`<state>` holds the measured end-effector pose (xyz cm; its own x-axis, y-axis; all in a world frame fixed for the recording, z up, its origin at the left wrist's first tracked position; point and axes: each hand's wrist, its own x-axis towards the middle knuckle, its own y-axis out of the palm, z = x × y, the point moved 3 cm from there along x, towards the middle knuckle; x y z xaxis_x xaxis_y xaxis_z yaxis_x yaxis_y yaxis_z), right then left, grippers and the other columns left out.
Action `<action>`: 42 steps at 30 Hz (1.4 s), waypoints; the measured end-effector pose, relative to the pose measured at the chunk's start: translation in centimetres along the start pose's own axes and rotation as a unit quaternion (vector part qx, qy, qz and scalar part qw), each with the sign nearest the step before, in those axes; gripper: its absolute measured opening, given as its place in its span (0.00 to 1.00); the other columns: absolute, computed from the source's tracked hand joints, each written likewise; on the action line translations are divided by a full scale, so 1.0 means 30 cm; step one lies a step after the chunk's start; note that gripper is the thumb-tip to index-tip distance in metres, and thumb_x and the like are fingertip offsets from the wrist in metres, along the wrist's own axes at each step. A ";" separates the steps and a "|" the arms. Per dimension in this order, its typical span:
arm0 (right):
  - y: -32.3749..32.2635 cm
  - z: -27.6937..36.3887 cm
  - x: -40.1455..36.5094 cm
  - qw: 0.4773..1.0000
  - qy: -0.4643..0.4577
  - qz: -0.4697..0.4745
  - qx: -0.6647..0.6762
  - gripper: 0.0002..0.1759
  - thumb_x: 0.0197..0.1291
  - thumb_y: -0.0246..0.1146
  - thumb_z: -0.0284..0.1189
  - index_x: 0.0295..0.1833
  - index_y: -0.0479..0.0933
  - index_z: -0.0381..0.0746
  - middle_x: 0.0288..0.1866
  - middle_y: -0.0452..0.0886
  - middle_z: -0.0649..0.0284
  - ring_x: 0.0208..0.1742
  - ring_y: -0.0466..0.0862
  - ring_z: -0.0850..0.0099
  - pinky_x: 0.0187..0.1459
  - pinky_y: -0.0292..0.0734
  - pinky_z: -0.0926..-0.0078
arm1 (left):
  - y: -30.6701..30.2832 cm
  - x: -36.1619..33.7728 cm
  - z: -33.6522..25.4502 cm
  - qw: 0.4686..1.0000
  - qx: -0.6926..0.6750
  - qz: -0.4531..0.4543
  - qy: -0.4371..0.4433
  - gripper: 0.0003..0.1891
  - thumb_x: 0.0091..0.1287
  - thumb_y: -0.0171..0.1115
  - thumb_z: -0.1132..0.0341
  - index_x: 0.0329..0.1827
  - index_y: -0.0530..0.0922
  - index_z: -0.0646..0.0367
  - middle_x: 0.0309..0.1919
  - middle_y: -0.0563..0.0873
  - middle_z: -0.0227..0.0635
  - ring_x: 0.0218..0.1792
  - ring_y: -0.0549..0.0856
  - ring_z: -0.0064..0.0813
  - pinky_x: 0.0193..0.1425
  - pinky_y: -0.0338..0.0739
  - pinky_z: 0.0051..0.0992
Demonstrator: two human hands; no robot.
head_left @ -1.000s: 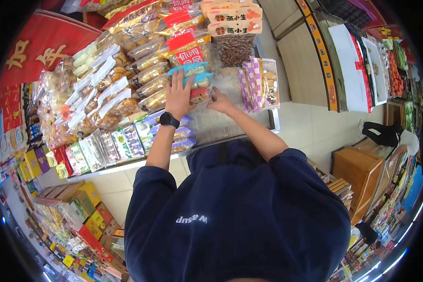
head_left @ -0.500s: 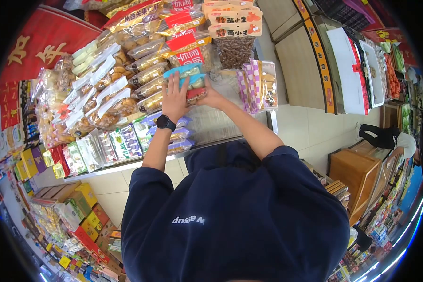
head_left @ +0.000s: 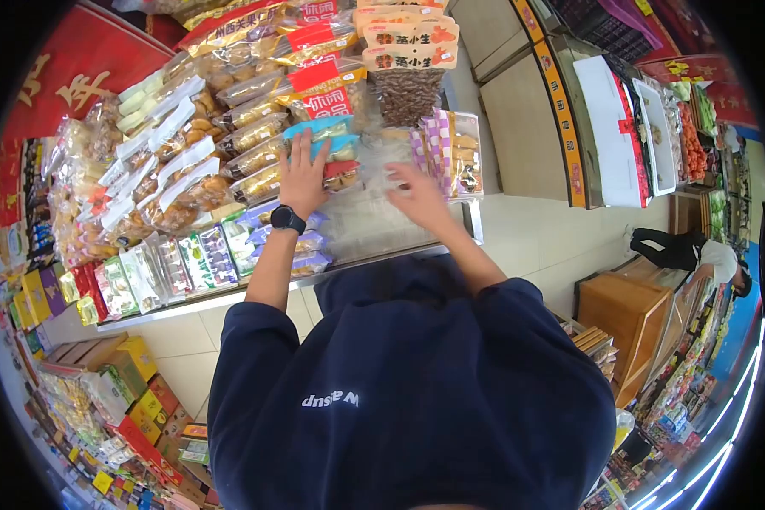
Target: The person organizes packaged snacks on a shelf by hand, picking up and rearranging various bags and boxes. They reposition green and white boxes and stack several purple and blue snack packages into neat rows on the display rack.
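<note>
My left hand [head_left: 303,177], with a black watch at its wrist, rests with fingers stretched against a blue-topped snack packet [head_left: 336,146]. Just below that packet lies a small red-edged packet [head_left: 342,175], close to the left fingers. Over the bare part of the display counter [head_left: 370,223], my right hand [head_left: 420,197] is apart from the packets and slightly blurred. Its fingers are spread and hold nothing that I can see. To its right stand purple-checked biscuit packs [head_left: 438,153].
Peanut bags [head_left: 408,89] stand behind the hands. Bagged pastries [head_left: 178,191] fill the left side, with purple snack packets [head_left: 310,251] along the front edge. A wooden cabinet [head_left: 527,127] is to the right. Another person [head_left: 714,255] is at far right.
My right hand has come off the red-edged packet and shifted right, its fingers spreading. My left hand stays on the blue-topped packet. The whole view has shifted slightly.
</note>
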<state>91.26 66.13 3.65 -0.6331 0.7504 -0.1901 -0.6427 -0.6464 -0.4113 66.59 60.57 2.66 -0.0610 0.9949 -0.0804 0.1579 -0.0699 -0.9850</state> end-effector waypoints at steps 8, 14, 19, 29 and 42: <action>-0.363 -0.071 -0.053 0.921 0.079 -0.301 -0.235 0.47 0.50 0.77 0.41 0.72 0.63 0.34 0.69 0.68 0.39 0.71 0.70 0.46 0.69 0.69 0.55 | -0.050 0.003 -0.042 1.000 0.004 -0.002 -0.018 0.62 0.38 0.87 0.51 0.80 0.60 0.44 0.82 0.53 0.48 0.82 0.53 0.51 0.79 0.54 0.57; -0.300 -0.113 -0.013 0.930 0.162 -0.254 -0.210 0.52 0.45 0.77 0.39 0.73 0.58 0.37 0.60 0.72 0.39 0.64 0.73 0.41 0.64 0.73 0.51 | -0.096 -0.061 -0.065 0.995 -0.054 -0.075 -0.031 0.60 0.41 0.85 0.50 0.80 0.60 0.48 0.82 0.54 0.50 0.82 0.53 0.53 0.79 0.52 0.58; -0.273 0.007 -0.026 0.917 0.100 -0.295 -0.250 0.51 0.45 0.76 0.38 0.72 0.59 0.33 0.57 0.73 0.38 0.62 0.73 0.40 0.62 0.73 0.50 | -0.101 -0.204 -0.084 0.980 -0.145 -0.122 -0.055 0.57 0.45 0.83 0.53 0.79 0.60 0.53 0.81 0.54 0.53 0.81 0.53 0.55 0.80 0.51 0.57; 0.111 -0.110 0.169 0.943 0.200 -0.128 -0.234 0.62 0.45 0.78 0.42 0.79 0.48 0.35 0.66 0.63 0.37 0.65 0.71 0.38 0.62 0.76 0.47 | -0.044 -0.419 -0.092 0.970 -0.183 -0.126 -0.098 0.54 0.48 0.81 0.55 0.78 0.60 0.61 0.80 0.55 0.56 0.79 0.54 0.59 0.79 0.51 0.55; 0.217 -0.238 0.207 0.942 0.150 -0.104 -0.280 0.55 0.54 0.74 0.42 0.80 0.51 0.39 0.73 0.56 0.32 0.70 0.66 0.34 0.68 0.69 0.45 | -0.051 -0.395 -0.149 0.971 -0.215 -0.092 -0.056 0.52 0.50 0.81 0.57 0.77 0.61 0.62 0.80 0.54 0.56 0.80 0.53 0.58 0.80 0.52 0.55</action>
<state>86.24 67.57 -6.58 -0.3138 0.9124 -0.2629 -0.3571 -0.3700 -0.8577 71.47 49.20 5.81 -0.2292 0.9721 0.0504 0.5302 0.1681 -0.8311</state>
